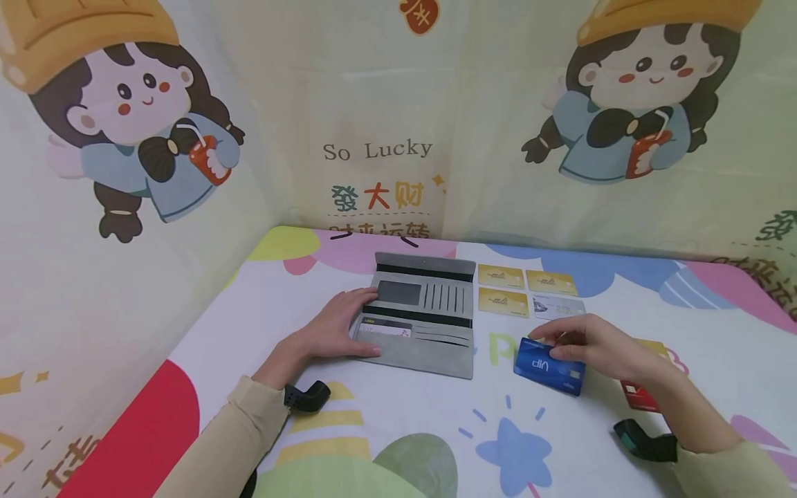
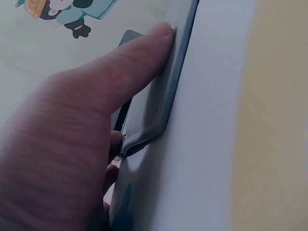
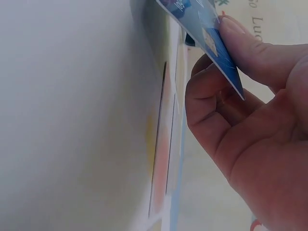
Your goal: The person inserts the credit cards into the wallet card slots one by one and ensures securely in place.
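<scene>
We identify two working parts on the bench (image 1: 249,332): the grey wallet (image 1: 429,360) and the blue card (image 1: 543,368).

Wallet: It lies open and flat near the middle of the bench. We see a dark window (image 1: 398,292) and a row of slots on its upper panel, and one dark-and-white card (image 1: 387,330) seated in its lower panel.

Left hand (image 1: 333,328): We find it at the left edge of the wallet, with thumb and fingers spread well apart. The thumb presses on the lower panel; the fingers lie along the edge, one reaching beside the window. How far they pass beneath the edge we cannot tell.

Right hand (image 1: 600,346): We see the thumb and fingers closed in a pinch on the upper edge of the blue card, which bears the letters "VIP". The card is tilted, to the right of the wallet and apart from it. In the right wrist view the corner by the fingers is raised off the bench; the opposite end leaves that view.

Surroundings: Just right of the wallet we count three gold cards (image 1: 503,302) and one silver card (image 1: 560,307), set in two rows. A red card (image 1: 638,398) lies partly behind the right forearm. Each wrist carries a black device (image 1: 308,398).
</scene>
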Demonstrator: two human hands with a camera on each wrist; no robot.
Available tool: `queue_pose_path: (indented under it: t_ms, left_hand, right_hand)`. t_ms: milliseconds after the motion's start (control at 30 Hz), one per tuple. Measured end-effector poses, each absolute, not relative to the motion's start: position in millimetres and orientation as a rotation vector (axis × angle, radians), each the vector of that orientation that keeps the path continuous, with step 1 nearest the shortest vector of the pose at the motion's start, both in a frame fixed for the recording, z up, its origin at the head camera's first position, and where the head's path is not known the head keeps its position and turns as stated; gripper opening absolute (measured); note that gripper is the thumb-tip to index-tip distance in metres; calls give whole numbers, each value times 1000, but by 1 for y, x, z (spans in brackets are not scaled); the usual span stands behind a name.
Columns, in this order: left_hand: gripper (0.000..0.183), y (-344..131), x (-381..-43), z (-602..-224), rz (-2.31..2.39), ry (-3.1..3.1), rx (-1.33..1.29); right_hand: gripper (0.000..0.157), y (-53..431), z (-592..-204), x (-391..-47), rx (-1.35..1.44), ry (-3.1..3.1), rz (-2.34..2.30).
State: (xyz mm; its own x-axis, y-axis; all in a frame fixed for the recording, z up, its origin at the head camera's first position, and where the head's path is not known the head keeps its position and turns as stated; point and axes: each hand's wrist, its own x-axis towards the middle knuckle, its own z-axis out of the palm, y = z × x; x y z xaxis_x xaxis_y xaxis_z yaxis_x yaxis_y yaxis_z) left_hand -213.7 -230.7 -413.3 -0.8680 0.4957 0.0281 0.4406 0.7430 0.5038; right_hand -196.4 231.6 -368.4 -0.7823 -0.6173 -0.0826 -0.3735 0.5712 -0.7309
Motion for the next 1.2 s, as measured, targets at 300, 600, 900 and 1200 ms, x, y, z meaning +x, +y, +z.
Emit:
queue_pose_path:
  t_ms: [300, 600, 900, 1200]
  left_hand:
    - [102, -233, -214, -414, 784, 2832, 753]
    - [102, -232, -215, -416, 780, 2841, 764]
    - [102, -232, -214, -416, 782, 2839, 765]
    - [101, -231, -215, -416, 780, 2844, 785]
  right_hand:
    - [31, 211, -363, -212, -796, 2488, -1037]
    - [32, 189, -361, -224, -714, 2502, -1054]
    - [33, 169, -360, -236, -772, 2499, -1070]
    - [32, 150, -362, -247, -845, 2485, -1115]
